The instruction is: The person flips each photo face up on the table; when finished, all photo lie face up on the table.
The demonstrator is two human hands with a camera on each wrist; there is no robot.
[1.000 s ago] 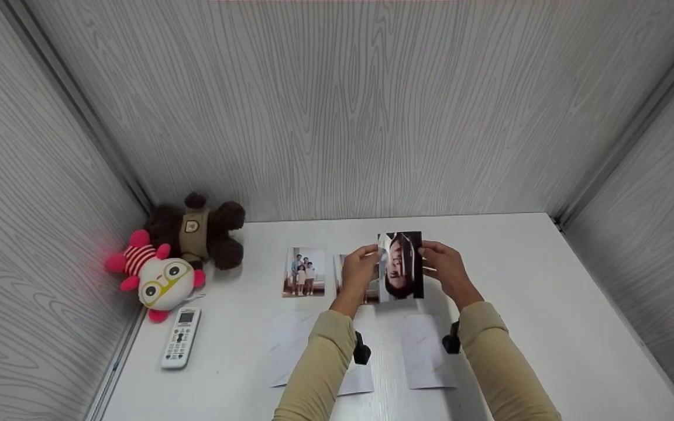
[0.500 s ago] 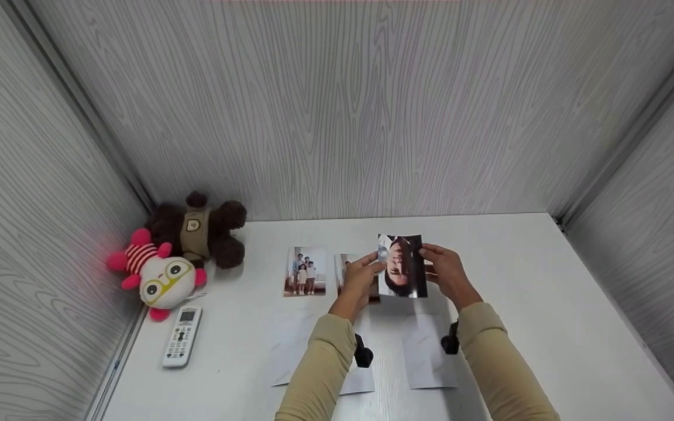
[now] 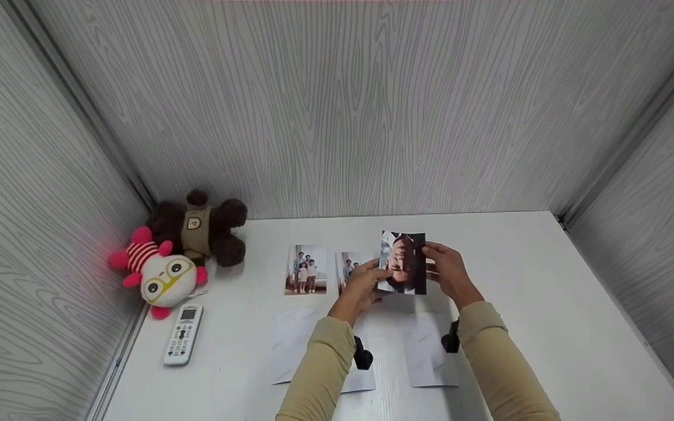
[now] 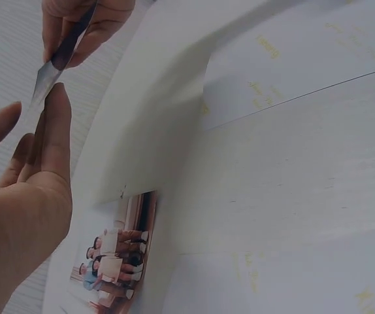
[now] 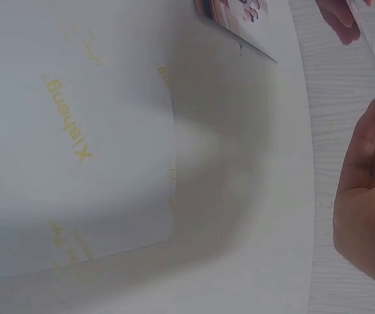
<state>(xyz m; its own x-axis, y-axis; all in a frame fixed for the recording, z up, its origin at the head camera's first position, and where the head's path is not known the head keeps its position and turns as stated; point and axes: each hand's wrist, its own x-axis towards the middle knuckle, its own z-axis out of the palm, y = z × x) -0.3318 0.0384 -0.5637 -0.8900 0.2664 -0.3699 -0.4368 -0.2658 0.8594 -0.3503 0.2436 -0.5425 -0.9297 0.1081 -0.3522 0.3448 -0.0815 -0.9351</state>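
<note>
Both hands hold up a portrait photo (image 3: 404,263) above the table, its printed face upside down in the head view. My left hand (image 3: 363,285) pinches its left lower edge, thumb over the front. At the right edge, my right hand (image 3: 448,270) pinches it between thumb and fingers. Seen edge-on in the left wrist view, the photo (image 4: 60,55) is slightly bent. Behind the left hand, a family photo (image 3: 347,266) lies partly hidden. Another family photo (image 3: 306,270) lies flat to its left.
White sheets lie face down nearer the body: one on the right (image 3: 430,351), others on the left (image 3: 291,342) partly under the left sleeve. A brown plush toy (image 3: 196,231), a pink-and-white plush toy (image 3: 164,278) and a remote control (image 3: 183,336) are at the table's left side.
The portrait photo has tilted a little and stayed between the hands. My left hand has shifted slightly right and down along it, its thumb now further over the front.
</note>
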